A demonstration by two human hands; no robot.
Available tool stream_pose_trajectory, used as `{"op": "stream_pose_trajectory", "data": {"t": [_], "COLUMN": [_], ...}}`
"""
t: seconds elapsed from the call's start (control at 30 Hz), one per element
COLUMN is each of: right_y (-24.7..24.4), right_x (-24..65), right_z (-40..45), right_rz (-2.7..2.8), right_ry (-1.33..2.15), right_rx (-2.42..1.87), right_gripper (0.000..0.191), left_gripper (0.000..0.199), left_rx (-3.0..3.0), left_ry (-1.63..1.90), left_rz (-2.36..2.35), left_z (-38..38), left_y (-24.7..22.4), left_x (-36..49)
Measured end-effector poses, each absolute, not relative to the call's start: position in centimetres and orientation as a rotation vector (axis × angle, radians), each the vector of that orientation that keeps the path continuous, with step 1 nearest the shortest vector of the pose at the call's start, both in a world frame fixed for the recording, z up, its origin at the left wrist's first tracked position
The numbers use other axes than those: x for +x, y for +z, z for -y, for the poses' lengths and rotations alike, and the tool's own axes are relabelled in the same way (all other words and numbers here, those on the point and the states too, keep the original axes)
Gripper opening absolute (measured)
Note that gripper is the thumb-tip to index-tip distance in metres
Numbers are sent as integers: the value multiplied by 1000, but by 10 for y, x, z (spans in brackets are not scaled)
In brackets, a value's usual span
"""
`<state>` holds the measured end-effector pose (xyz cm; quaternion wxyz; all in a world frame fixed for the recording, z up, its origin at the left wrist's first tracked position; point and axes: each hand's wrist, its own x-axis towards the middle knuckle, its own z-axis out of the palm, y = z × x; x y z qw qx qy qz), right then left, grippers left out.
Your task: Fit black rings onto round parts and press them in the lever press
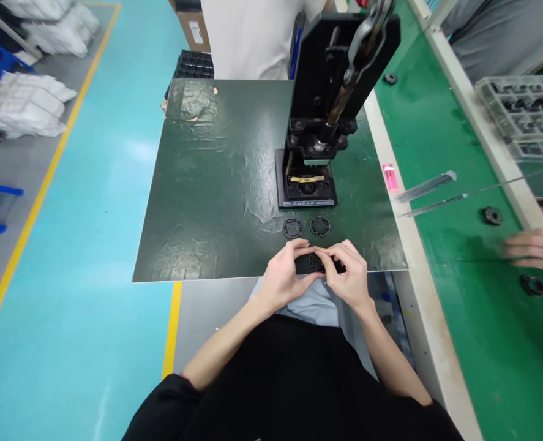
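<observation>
Near the front edge of the dark green table, my left hand and my right hand meet at their fingertips. Both have fingers bent inward and pressed round something small and dark that I cannot make out. A round black part shows between the hands. Just beyond them lie two more round black parts, one on the left and one on the right. Behind these stands a black hand press, with a yellow strip across its base.
To the right runs a green conveyor behind a pale rail. A pink-labelled bottle and thin metal rods are by the rail. Another person's blurred hand is over the conveyor near black parts. A clear compartment tray is farther right.
</observation>
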<state>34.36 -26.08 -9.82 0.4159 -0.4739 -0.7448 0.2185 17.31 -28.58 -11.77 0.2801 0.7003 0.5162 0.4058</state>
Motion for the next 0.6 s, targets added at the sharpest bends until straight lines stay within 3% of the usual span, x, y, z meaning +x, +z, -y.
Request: {"op": "stream_pose_trajectory", "data": {"t": [0.17, 0.6], "right_y": [-99, -98], "right_x": [343, 337], "right_z": [260, 255], "right_rz": [1845, 2032], "right_ry": [591, 349], "right_rx": [-1271, -1252], "right_gripper": [22, 27], "left_gripper": [68, 35], "left_rx": [1870, 1979], "left_ry": [1114, 1141], "left_rz": [-1484, -1441], "left_z": [284, 281], "left_y": [-119, -118], "left_x": [171, 171]}}
